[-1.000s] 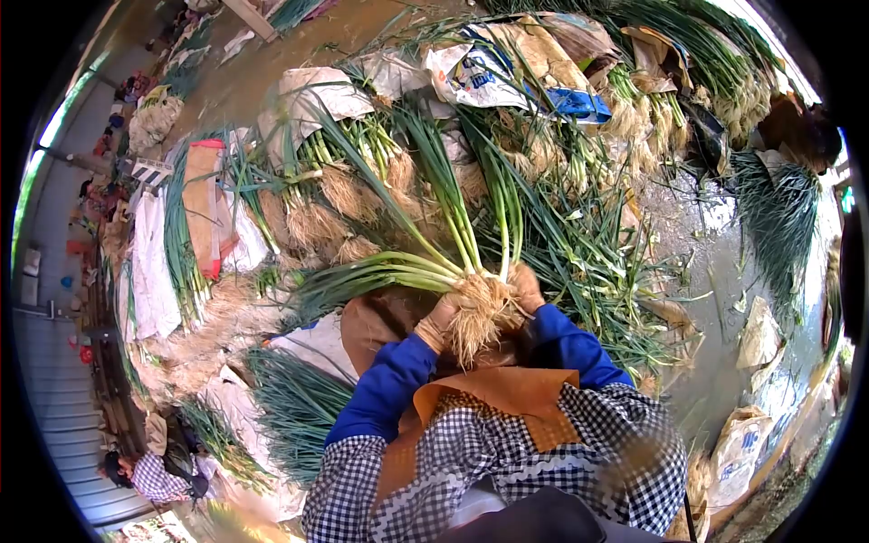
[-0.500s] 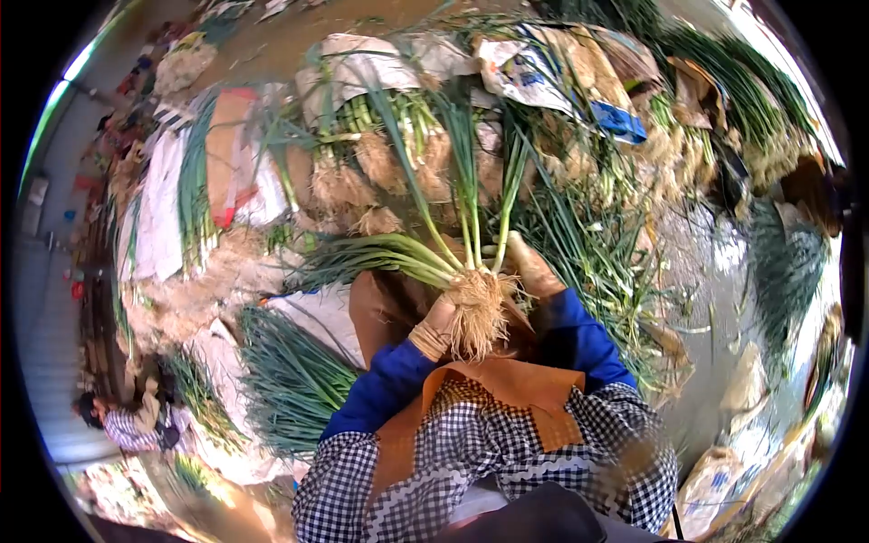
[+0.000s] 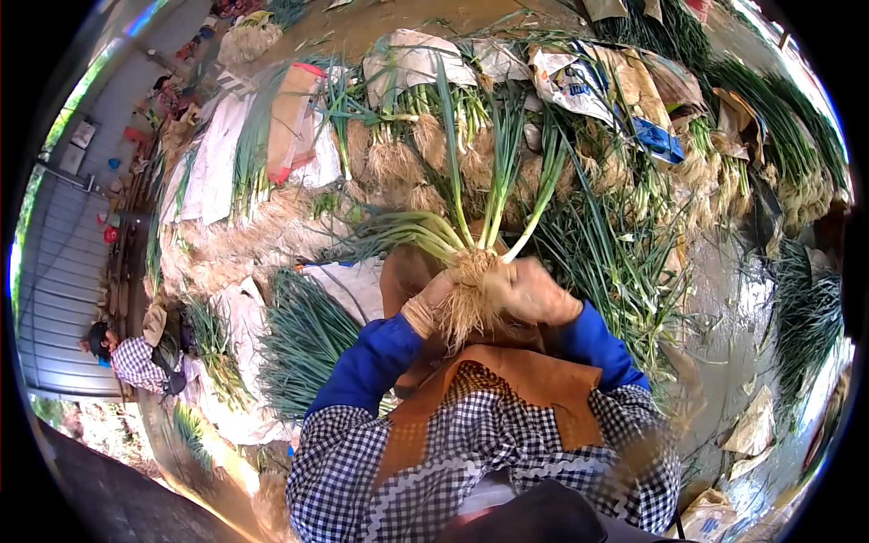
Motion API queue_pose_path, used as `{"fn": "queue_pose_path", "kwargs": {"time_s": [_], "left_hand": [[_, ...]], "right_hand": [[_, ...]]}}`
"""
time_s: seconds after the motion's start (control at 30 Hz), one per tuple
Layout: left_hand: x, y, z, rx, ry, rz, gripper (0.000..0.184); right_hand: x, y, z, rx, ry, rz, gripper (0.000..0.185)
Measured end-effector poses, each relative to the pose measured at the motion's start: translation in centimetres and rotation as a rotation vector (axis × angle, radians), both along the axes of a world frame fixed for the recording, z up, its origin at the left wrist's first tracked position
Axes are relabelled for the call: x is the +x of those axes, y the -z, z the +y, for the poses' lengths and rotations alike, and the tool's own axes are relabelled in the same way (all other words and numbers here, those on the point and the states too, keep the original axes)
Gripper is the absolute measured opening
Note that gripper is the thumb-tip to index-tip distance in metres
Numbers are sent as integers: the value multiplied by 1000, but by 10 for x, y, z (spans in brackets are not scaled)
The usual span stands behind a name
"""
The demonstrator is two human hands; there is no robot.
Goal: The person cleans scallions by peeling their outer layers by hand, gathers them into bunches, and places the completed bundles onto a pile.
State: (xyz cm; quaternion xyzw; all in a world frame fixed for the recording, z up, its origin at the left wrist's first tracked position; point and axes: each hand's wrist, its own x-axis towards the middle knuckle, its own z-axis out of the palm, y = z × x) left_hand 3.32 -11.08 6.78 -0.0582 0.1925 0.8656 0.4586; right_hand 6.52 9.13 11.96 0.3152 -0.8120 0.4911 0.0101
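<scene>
On my feed, the left hand clamps its fingers on the onions; the right hand blurs beside them, fingers unclear. A slack left grip could spill splayed stalks.

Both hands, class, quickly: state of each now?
Left hand: closed, holding the onion bunch.
Right hand: at the roots, blurred; open or closed cannot be told.

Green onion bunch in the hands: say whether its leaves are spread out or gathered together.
Spread out: the leaves fan from above the roots, some pointing forward, others to the person's right.
</scene>
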Motion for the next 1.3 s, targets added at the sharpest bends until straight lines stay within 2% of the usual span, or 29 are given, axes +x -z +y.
{"fn": "queue_pose_path", "kwargs": {"time_s": [0.07, 0.13, 0.17, 0.2, 0.27, 0.3, 0.37, 0.43, 0.47, 0.5, 0.57, 0.6, 0.63, 0.7, 0.73, 0.77, 0.8, 0.83, 0.87, 0.9, 0.97, 1.0, 1.03, 1.07, 1.1, 1.13, 1.17, 1.23, 1.3], "left_hand": [[-1, -1, 7, -14, -33, -18, 44], [-2, -1, 6, 61, -37, 26, 42], [-3, -2, 4, 146, 2, -37, 42], [0, -6, 1, -83, -86, 49, 41], [-3, 0, 4, 58, -16, 29, 42], [-5, -2, 8, 197, 48, 8, 44], [-3, 7, 14, 151, 8, -31, 44], [-8, 33, 14, 333, 131, -17, 44], [-2, 18, 19, 378, 134, -1, 41], [4, 0, 22, 374, 136, -7, 41], [15, -23, 26, -212, -157, 107, 41], [4, -13, 16, -77, -53, 128, 43], [3, -1, 11, 26, 1, -19, 43], [-1, 0, 29, 164, 37, -115, 43], [-1, 3, 31, 63, 52, -75, 43], [-3, 6, 32, -35, 60, -27, 43], [-4, 24, 36, 40, 128, -8, 44], [2, 15, 48, -284, -10, -5, 47], [-1, 19, 52, -202, 37, -44, 49], [-7, 18, 55, -116, 81, -81, 51], [-1, 31, 59, -147, 115, -54, 54], [-4, 32, 62, -149, 134, -64, 53], [3, 30, 57, -250, 60, 2, 52], [11, 17, 60, -361, -8, 67, 52], [13, 2, 65, -334, 21, -51, 53], [11, 0, 62, -323, 41, -75, 53], [10, 0, 57, -322, 59, -67, 53], [8, 4, 51, -338, 84, -56, 52], [7, 7, 44, -365, 105, -41, 52]], "right_hand": [[26, -25, 17, -311, -661, -100, 34], [31, -20, 48, -173, -748, -325, 29], [39, -40, 61, -136, -461, -460, 25], [29, -20, 63, -251, -148, -258, 26], [5, -3, 62, -96, 355, -320, 35], [-5, 5, 55, -236, 323, -319, 39], [-17, 16, 32, -215, 245, -308, 37], [-16, 27, 8, -571, 157, -611, 23], [-2, -4, 8, -554, 206, -617, 21], [6, -6, 19, -664, 134, -949, 26], [35, 30, 36, -1001, -238, -608, 27], [50, 19, 57, -836, -341, -753, 30], [55, 20, 66, -609, -302, -807, 31], [48, 33, 68, -361, 138, -914, 44], [50, 27, 63, -424, 273, -947, 56], [42, 59, 46, -562, 324, -964, 61], [33, 67, 46, -502, 201, -1006, 62], [28, 50, 44, -383, 137, -1015, 60], [19, 96, 38, -241, 218, -479, 55], [19, 91, 46, -343, 129, -773, 47], [46, 82, 54, -550, 162, -917, 43], [51, 77, 63, -496, 82, -940, 39], [63, 66, 64, -583, 33, -973, 46], [69, 67, 65, -484, 50, -696, 44], [73, 69, 65, -379, 61, -418, 43], [80, 83, 57, -467, 113, -282, 41], [80, 82, 61, -465, 113, -284, 41], [85, 72, 84, -314, 67, -620, 37], [114, 66, 121, -828, 265, -783, 27]]}}
